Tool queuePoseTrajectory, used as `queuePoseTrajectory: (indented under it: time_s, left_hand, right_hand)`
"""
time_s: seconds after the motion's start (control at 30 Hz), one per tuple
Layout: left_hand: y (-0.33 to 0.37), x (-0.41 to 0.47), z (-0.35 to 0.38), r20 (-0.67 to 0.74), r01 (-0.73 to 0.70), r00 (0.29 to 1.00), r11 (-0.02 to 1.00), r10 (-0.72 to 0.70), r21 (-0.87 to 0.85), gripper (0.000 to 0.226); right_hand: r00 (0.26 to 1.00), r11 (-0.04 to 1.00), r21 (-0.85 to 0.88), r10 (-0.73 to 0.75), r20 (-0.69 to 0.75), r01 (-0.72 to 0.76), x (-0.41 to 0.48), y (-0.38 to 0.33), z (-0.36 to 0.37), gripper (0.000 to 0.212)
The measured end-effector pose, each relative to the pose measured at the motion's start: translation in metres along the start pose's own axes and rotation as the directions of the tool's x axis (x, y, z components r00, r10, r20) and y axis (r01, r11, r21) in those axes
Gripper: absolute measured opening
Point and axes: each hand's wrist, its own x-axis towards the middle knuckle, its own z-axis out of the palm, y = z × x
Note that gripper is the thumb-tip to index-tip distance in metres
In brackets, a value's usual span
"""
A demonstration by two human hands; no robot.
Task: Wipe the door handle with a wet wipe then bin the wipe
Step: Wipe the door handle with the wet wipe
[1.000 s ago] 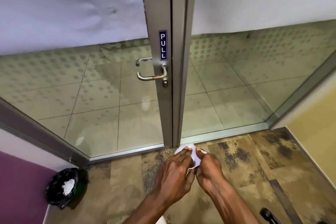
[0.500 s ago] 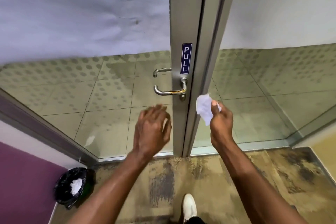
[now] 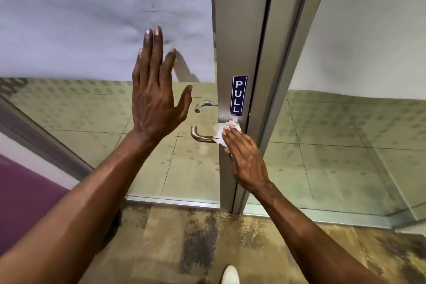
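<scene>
A silver lever door handle (image 3: 200, 135) sticks out to the left from the metal door stile, under a blue PULL label (image 3: 238, 95). My right hand (image 3: 244, 157) presses a white wet wipe (image 3: 221, 131) against the handle's base, where it meets the stile. Most of the wipe is hidden under my fingers. My left hand (image 3: 154, 90) is raised flat against the glass door panel, fingers spread, holding nothing, left of and above the handle. The bin is out of view.
The glass door (image 3: 92, 122) has frosted film on its upper part. A second handle (image 3: 204, 105) shows through the glass on the far side. A purple wall (image 3: 23, 191) is at the left. Patterned carpet (image 3: 196, 249) and my white shoe (image 3: 229, 275) lie below.
I have stepped closer to the door. My right hand moved the wipe up onto the handle's base. My left hand rose and laid flat against the glass. The bin left the view.
</scene>
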Motion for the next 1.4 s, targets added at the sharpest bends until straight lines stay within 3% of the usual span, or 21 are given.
queuePoseTrajectory:
  time_s: [0.2,0.53,0.77,1.07,1.17,1.27,1.33,1.4]
  left_hand:
    - [-0.026,0.006,0.012,-0.007,-0.005,1.0,1.0,0.005,-0.001,0.088]
    - [-0.06,0.001,0.032,0.058,-0.029,0.998,0.996,0.034,-0.082,0.094]
    - [-0.07,0.0,0.035,0.059,-0.059,0.996,0.99,0.067,-0.132,0.092]
    - [-0.076,0.002,0.025,0.104,-0.09,0.989,0.985,0.105,-0.146,0.092]
    - [-0.076,0.003,0.018,0.131,-0.093,0.984,0.979,0.118,-0.183,0.094]
    - [-0.08,0.003,0.009,0.154,-0.107,0.977,0.961,0.149,-0.253,0.092]
    - [-0.085,0.001,-0.001,0.159,-0.096,0.975,0.942,0.154,-0.321,0.086]
    - [-0.089,-0.008,-0.01,0.134,-0.063,0.984,0.925,0.121,-0.374,0.071]
  right_hand:
    - [0.999,0.998,-0.06,0.019,0.032,-0.017,-0.009,0.002,0.02,0.059]
    - [0.962,0.954,-0.177,0.214,-0.169,-0.243,0.0,-0.051,0.059,0.052]
    - [0.947,0.915,-0.256,0.274,-0.17,-0.311,0.017,-0.1,0.08,0.057]
    - [0.927,0.876,-0.304,0.349,-0.134,-0.374,0.059,-0.151,0.099,0.049]
    - [0.914,0.891,-0.204,0.386,-0.125,-0.405,0.078,-0.168,0.093,0.047]
    - [0.856,0.859,0.043,0.512,-0.074,-0.51,0.09,-0.184,0.077,0.045]
    - [0.774,0.742,0.278,0.633,0.009,-0.611,0.093,-0.188,0.06,0.038]
    - [0.656,0.468,0.553,0.728,0.2,-0.689,0.095,-0.187,0.04,0.034]
